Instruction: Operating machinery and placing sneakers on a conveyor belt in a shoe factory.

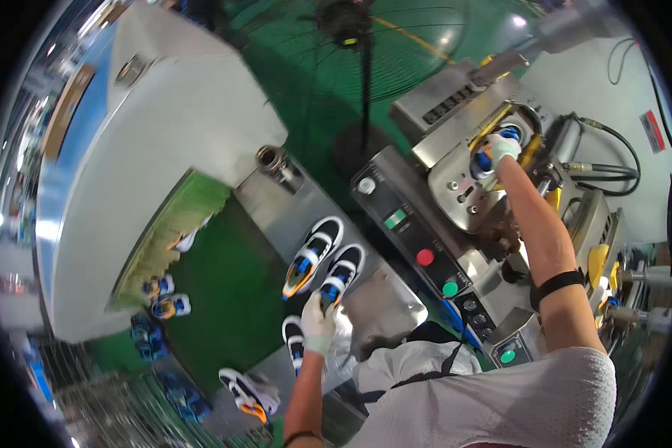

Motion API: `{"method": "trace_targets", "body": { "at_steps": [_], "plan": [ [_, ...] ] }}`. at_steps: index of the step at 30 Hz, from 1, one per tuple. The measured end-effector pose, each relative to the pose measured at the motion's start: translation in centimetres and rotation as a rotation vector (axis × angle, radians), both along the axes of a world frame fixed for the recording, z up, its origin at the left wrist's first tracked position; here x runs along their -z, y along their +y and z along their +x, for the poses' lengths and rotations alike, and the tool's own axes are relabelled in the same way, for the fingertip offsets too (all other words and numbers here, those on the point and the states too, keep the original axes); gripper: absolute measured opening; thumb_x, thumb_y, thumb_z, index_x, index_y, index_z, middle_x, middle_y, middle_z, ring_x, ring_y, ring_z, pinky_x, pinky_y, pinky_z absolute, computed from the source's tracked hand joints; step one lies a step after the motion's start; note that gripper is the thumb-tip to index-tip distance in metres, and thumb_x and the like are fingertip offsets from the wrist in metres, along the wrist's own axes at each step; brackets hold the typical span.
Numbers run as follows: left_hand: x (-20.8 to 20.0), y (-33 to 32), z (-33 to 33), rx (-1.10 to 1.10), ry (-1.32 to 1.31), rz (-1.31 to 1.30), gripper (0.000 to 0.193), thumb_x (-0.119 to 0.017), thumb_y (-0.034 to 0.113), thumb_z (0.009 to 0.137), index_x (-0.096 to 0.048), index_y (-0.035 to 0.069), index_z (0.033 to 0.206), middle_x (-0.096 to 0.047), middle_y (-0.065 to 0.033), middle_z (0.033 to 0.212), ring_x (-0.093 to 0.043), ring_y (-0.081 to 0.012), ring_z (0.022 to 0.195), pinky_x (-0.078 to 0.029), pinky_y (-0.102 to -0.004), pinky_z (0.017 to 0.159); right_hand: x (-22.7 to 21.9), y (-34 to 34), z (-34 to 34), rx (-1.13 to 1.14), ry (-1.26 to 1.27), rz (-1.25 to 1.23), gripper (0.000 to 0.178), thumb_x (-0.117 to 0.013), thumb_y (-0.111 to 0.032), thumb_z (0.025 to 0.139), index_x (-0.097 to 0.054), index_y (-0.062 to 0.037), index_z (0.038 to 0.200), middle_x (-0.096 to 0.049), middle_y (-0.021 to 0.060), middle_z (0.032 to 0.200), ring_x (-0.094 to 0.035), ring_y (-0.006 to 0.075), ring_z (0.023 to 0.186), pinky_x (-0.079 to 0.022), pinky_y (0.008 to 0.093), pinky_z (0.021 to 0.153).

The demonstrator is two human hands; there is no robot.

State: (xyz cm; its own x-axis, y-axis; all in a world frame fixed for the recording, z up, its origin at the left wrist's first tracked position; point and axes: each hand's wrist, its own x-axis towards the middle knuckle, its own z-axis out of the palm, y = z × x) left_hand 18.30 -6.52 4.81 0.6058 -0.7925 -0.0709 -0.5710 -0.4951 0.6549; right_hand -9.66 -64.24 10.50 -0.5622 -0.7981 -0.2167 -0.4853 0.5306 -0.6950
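The black-and-white sneaker (pixel 345 270) with blue lining is sitting at the centre of the frame, on the metal ledge, with its toe pointing to the upper right; the left hand (pixel 319 326), in a white glove, is curling its fingers closed around the sneaker's near end, while the left forearm is rising from the lower edge. A matching sneaker (pixel 311 257) is lying just beside it on the left.

The right arm is lying outstretched toward the upper right, its elbow nearly straight; the right hand (pixel 504 149), also gloved, is covering the middle of a blue-and-orange shoe (pixel 483 162) in the metal machine (pixel 448 175); its fingers are bending over the shoe, but I cannot tell whether they are gripping it or only resting there.

Small pale labels are marking the black control panel (pixel 407 216), their lettering too small to make out; a red button (pixel 425 257) and a green button (pixel 450 289) are standing near its lower end; a red-and-white sticker (pixel 652 133) is showing on the white panel (pixel 605 89) at the upper right, its print likewise unclear.
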Motion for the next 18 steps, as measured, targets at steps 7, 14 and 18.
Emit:
{"method": "trace_targets", "body": {
  "at_steps": [7,14,18],
  "plan": [
    [3.1,-2.4,-0.1,0.170,-0.062,-0.038,0.047,-0.069,0.017,0.086,-0.054,-0.001,0.127,-0.059,-0.0221,0.128,-0.055,-0.0386,0.120,-0.043,-0.0474,0.103,0.3,-2.7,-10.8,-0.301,-0.410,-0.016,0.040,-0.071,-0.038,0.085,-0.067,-0.0062,0.108,-0.067,0.0075,0.098,-0.062,0.0217,0.085,-0.052,0.0378,0.075],
    [2.4,1.5,1.0,0.087,-0.137,-0.073,0.037,-0.069,0.017,0.082,-0.056,0.003,0.114,-0.062,-0.0193,0.115,-0.059,-0.0384,0.108,-0.045,-0.0479,0.096,-9.6,25.0,1.5,-0.800,-0.247,-0.678,0.061,-0.060,-0.021,0.100,-0.035,0.0039,0.150,-0.042,0.0224,0.151,-0.040,0.0290,0.140,-0.028,0.0373,0.117],
    [3.0,1.6,2.2,0.157,-0.021,-0.266,0.048,-0.073,0.021,0.079,-0.055,0.003,0.120,-0.058,-0.0199,0.121,-0.054,-0.0392,0.117,-0.041,-0.0485,0.102,-2.3,41.8,2.1,-1.099,0.504,-0.549,0.088,-0.069,-0.010,0.084,-0.017,0.0051,0.155,-0.020,0.0274,0.160,-0.021,0.0367,0.150,-0.017,0.0418,0.122]
  ]
}}
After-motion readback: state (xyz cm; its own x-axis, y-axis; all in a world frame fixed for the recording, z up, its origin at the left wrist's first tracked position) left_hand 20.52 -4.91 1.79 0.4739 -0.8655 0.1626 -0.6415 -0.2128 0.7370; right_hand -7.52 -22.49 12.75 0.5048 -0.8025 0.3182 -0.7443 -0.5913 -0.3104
